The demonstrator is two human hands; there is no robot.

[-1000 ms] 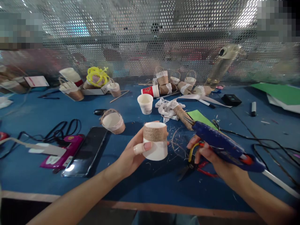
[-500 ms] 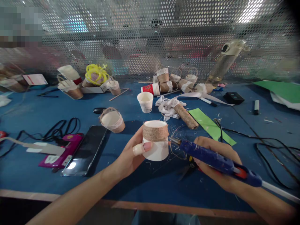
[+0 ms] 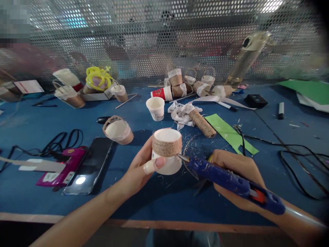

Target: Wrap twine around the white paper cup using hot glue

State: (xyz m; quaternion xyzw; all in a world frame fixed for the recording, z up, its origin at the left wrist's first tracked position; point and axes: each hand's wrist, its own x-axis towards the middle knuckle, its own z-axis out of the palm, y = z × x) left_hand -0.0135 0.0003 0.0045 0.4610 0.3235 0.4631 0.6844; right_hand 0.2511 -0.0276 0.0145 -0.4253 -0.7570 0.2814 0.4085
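My left hand is closed round a white paper cup whose upper half is wrapped in brown twine. It holds the cup upright above the blue table. My right hand grips a blue glue gun, tilted down to the left. The gun's metal tip touches the cup's right side just below the twine band. A loose strand of twine loops beside the cup toward a twine spool lying on the table.
A plain paper cup, a twine-trimmed cup with a handle, a phone, a pink device, black cables, green paper, white lace and several finished cups lie about. A perforated metal screen closes the back.
My right hand swung the glue gun down and left, bringing its tip from above the spool to the cup's side. The cup stayed in my left hand.
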